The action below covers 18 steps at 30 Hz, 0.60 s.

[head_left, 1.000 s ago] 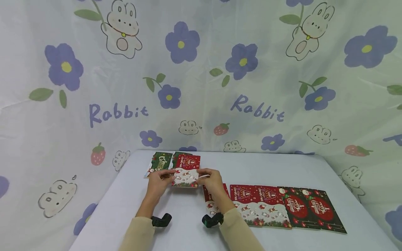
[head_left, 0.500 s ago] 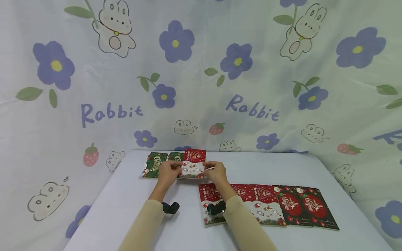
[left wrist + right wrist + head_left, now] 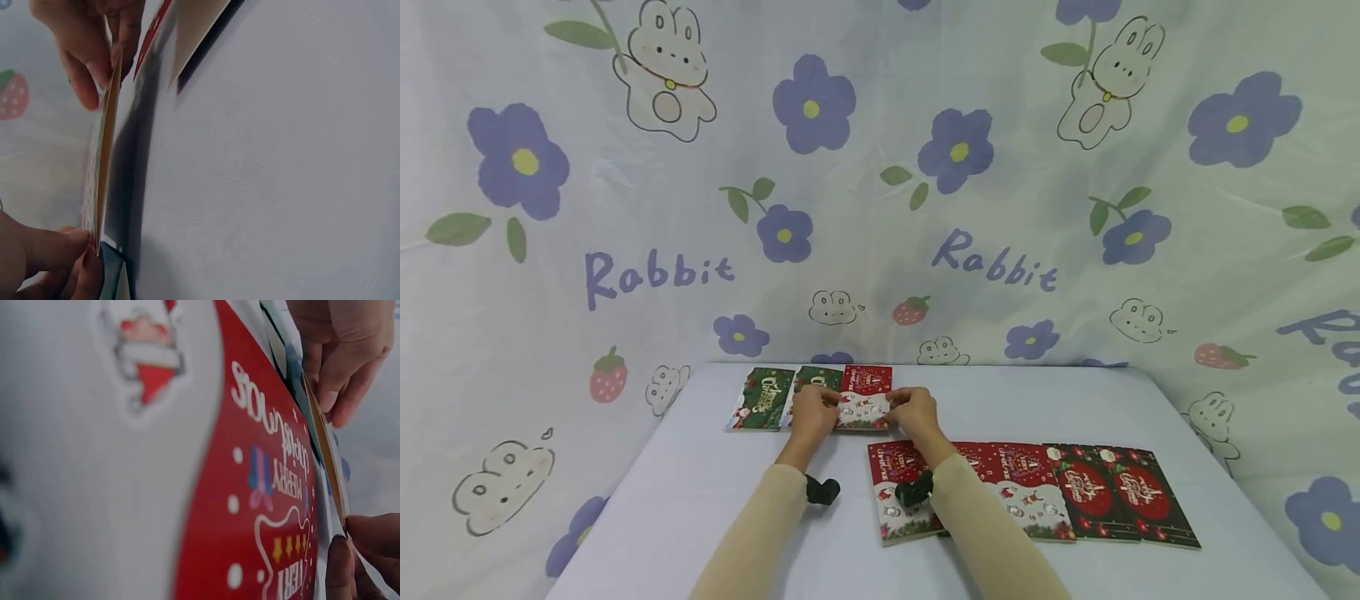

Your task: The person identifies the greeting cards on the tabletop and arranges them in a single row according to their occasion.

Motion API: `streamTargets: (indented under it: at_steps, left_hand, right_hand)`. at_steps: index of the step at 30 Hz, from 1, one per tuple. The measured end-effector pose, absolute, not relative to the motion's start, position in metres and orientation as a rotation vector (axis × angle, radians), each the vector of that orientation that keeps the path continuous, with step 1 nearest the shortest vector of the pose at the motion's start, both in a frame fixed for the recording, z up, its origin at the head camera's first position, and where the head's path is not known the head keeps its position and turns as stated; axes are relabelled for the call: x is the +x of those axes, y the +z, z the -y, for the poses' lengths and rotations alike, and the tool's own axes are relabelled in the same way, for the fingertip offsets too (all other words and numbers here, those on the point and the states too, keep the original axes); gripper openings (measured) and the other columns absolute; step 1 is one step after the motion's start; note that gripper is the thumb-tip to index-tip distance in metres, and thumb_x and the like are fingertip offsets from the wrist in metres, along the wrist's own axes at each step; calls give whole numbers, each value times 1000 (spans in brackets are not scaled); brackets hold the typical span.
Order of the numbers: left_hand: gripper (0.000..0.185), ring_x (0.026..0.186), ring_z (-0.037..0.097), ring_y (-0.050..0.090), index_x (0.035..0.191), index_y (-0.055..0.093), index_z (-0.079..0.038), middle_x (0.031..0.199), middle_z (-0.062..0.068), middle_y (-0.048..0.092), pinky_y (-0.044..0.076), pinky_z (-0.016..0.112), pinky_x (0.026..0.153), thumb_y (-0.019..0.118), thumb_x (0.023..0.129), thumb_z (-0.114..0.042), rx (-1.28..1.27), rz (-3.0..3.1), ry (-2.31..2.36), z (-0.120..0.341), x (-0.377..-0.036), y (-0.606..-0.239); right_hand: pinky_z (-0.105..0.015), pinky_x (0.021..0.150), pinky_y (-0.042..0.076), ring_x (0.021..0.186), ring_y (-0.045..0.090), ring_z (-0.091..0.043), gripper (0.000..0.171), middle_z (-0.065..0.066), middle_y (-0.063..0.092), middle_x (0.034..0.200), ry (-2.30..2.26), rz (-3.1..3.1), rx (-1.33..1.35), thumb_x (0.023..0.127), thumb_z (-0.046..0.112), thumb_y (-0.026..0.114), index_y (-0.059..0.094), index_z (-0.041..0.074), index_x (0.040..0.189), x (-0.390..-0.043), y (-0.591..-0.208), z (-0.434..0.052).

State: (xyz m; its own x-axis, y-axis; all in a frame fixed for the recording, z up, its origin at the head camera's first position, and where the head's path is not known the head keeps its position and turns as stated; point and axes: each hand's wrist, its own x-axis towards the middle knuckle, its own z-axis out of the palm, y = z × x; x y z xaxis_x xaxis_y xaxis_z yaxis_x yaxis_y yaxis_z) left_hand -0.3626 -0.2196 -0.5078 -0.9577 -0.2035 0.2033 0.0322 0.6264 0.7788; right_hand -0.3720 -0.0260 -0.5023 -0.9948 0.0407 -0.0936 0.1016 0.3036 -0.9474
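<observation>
A red and white Christmas card (image 3: 865,410) is held by its two side edges at the back of the table. My left hand (image 3: 815,413) pinches its left edge, over part of a green Christmas card (image 3: 818,379). At its right edge, my right hand (image 3: 915,412) pinches it between thumb and fingers. The left wrist view shows the card (image 3: 104,162) nearly edge-on, with a shadow under it; whether it touches the table cannot be told. Another green card (image 3: 764,400) lies at the far left of this back row.
Nearer me on the white table (image 3: 715,517) lies a row of red and white cards (image 3: 895,492), partly under my right forearm, then dark cards with red circles (image 3: 1086,492). A rabbit-print curtain (image 3: 865,192) hangs behind the table.
Both hands have carried the red and white card rightward and back, off the green card it overlapped, then lowered it beside that card. The view has shifted slightly.
</observation>
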Motion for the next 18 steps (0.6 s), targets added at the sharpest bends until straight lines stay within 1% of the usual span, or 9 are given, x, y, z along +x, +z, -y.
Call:
streamTargets:
  at_steps: [3,8,18]
  left_hand:
    - [16,85,28,69,97,82,1,91,13,75,58,45,73,73,85,8,167,2600,-1228,218,-364,-510]
    - [17,87,29,70,98,81,1,91,13,76,58,42,71,73,85,8,179,2623,-1205,216,-366,-513]
    - [20,90,32,70,101,81,3,95,16,75,59,45,72,69,87,9,174,2607,-1244,215,-365,-518]
  right_hand:
    - [-39,85,56,93,64,-24,24,-10,69,99,-1807,-2509,149,86,-7,79,78,2,108,-373,-506,27]
    - [-41,89,56,95,64,-25,21,-8,68,99,-1750,-2553,180,87,-4,79,78,4,107,-376,-509,30]
    - [-41,87,55,92,62,-24,23,-9,67,96,-1648,-2641,166,84,-4,82,78,2,105,-378,-506,34]
